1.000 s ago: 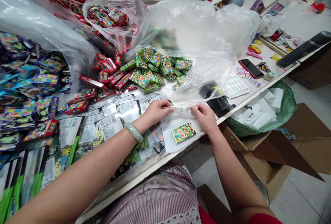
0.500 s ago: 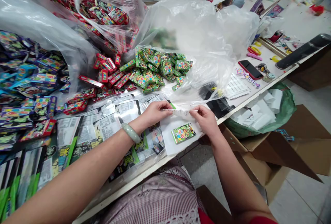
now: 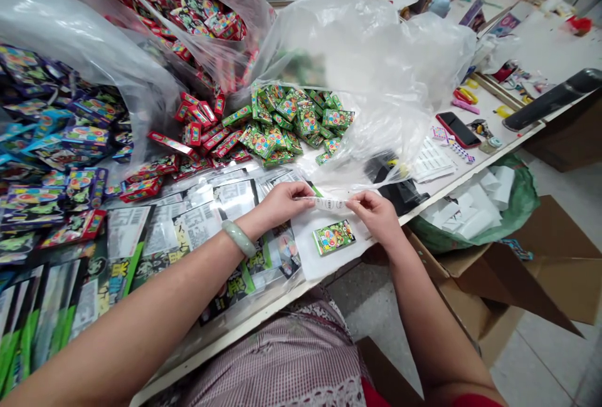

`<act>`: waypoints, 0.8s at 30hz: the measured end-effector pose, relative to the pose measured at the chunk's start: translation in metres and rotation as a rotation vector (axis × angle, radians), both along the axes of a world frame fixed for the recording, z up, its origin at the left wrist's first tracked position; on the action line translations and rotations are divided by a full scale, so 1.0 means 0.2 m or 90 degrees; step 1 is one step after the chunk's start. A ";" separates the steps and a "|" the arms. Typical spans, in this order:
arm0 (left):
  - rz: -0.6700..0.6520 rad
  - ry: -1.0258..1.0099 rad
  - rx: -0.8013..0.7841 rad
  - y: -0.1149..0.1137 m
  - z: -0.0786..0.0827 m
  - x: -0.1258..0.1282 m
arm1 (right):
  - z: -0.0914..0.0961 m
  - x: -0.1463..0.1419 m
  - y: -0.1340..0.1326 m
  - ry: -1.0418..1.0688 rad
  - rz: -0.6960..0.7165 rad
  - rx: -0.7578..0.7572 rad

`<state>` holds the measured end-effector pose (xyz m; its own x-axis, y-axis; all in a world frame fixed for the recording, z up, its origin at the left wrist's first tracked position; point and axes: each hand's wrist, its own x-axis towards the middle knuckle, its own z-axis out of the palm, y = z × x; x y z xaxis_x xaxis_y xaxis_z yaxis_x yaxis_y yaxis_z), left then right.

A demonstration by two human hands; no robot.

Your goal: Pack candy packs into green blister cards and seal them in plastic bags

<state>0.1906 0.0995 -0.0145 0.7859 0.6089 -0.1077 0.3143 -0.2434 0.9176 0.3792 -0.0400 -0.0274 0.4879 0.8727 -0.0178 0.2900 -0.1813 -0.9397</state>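
Observation:
Between my two hands a narrow, clear sticker strip (image 3: pixel 330 204) with small dark printed marks is stretched flat. My left hand (image 3: pixel 288 204), with a pale green bangle at the wrist, pinches its left end. The right end sits between the thumb and fingers of my right hand (image 3: pixel 375 214). Just below the strip, a small green printed box (image 3: pixel 334 237) lies face up on a white sheet (image 3: pixel 308 261). Flat printed plastic pouches (image 3: pixel 235 200) are spread beside my left hand.
Piles of green boxes (image 3: pixel 282 121), red boxes (image 3: pixel 202 128) and purple boxes (image 3: pixel 84 134) spill from clear plastic bags (image 3: pixel 371 37). A phone (image 3: pixel 458 129) and a sticker sheet (image 3: pixel 430 161) lie to the right. Below the table edge stand a green sack (image 3: pixel 524 206) and open cartons (image 3: pixel 555 244).
The strip has tilted so that its printed face shows more. Both hands keep their pinch and stay almost in place; the whole view has shifted slightly.

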 end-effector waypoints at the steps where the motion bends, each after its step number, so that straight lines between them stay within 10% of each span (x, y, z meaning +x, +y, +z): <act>1: -0.002 0.001 0.001 0.00 0.00 0.00 | 0.00 0.00 0.00 -0.009 0.000 0.003; 24: -0.022 0.003 -0.031 0.02 -0.02 0.00 | 0.04 0.03 0.00 -0.087 0.059 0.033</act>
<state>0.1916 0.1029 -0.0187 0.8056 0.5755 -0.1406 0.3110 -0.2089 0.9272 0.3860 -0.0398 -0.0203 0.3994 0.9125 0.0888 0.4289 -0.1004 -0.8978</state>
